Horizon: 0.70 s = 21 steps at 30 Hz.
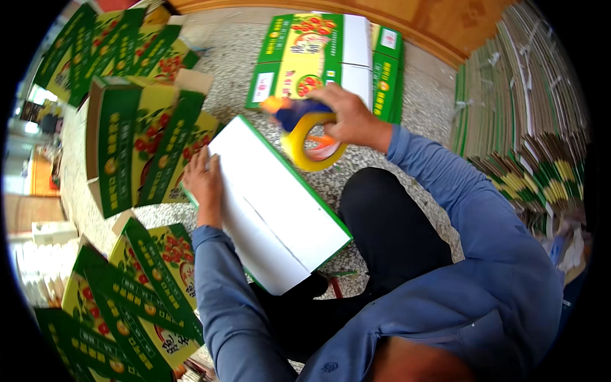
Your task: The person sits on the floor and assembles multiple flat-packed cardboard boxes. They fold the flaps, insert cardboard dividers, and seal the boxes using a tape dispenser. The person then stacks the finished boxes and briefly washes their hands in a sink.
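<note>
A cardboard box (273, 210) lies across my lap area with its white face up and green edges along its sides. A seam runs lengthwise down the middle of that face. My left hand (205, 184) grips the box at its far left end, fingers bent against the edge. Above the box's far right side, my right hand (350, 114) is closed on a tape dispenser (289, 114), blue and orange and blurred by motion. A big roll of yellow tape (294, 149) sits in it, apart from the box.
Flattened green and yellow cartons (305, 57) are stacked on the speckled floor ahead. Printed boxes stand at the left, one (121, 146) near my left hand and several more (127, 293) nearer me. Tall bundles of flat cardboard (509, 89) line the right. My bent knee (382, 216) is beside the box.
</note>
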Available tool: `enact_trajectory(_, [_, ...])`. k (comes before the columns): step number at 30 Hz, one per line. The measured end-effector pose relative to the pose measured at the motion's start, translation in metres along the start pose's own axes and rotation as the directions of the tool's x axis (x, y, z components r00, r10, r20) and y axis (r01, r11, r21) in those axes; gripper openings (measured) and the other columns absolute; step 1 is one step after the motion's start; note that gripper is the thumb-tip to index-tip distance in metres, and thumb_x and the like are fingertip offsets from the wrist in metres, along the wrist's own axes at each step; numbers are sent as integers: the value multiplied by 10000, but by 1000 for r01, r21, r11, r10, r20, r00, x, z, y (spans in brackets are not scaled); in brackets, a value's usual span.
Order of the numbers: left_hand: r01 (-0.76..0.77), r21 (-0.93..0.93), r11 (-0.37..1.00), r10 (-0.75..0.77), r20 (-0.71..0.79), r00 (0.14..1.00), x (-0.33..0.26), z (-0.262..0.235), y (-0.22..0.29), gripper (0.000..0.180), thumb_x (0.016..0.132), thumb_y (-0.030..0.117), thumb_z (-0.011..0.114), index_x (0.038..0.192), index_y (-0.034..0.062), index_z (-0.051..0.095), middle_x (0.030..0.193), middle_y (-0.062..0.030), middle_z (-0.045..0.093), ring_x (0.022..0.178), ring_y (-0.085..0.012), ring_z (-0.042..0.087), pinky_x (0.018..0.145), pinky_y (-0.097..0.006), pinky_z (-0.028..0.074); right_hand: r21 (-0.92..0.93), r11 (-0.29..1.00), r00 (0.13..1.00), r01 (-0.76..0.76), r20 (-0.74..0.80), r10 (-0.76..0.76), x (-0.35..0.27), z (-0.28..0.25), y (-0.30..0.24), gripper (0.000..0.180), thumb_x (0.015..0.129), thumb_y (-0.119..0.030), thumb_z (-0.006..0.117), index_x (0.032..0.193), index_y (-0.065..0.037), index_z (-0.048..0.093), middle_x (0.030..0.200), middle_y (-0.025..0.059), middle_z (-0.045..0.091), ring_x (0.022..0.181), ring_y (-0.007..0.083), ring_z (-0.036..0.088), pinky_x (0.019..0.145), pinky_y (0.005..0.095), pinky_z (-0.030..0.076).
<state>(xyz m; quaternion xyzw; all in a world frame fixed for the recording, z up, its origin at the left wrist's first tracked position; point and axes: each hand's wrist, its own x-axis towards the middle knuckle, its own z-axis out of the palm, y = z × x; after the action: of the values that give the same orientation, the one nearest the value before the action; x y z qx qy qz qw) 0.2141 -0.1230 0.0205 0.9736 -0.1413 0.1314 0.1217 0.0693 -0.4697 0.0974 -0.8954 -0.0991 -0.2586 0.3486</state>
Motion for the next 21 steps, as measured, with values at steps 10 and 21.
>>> enact_trajectory(10, [-30, -129, 991, 23, -57, 998, -11, -19, 4, 470, 837, 401, 620, 1262, 203, 580, 1339, -116, 522, 1255, -386, 428, 1049, -544, 268, 290, 897, 771, 335, 463, -438, 47, 99, -117, 648, 680, -101, 717, 1302, -199, 561, 937, 122, 564, 883, 306, 575, 779, 388, 482])
enact_trajectory(21, [674, -732, 98, -357, 606, 710, -61, -97, -33, 360, 931, 330, 529, 908, 1, 673, 810, -100, 671, 735, -215, 638, 647, -323, 482, 288, 934, 729, 213, 589, -348, 52, 101, -119, 607, 751, -272, 761, 1320, -210, 556, 862, 117, 529, 802, 285, 568, 743, 374, 471])
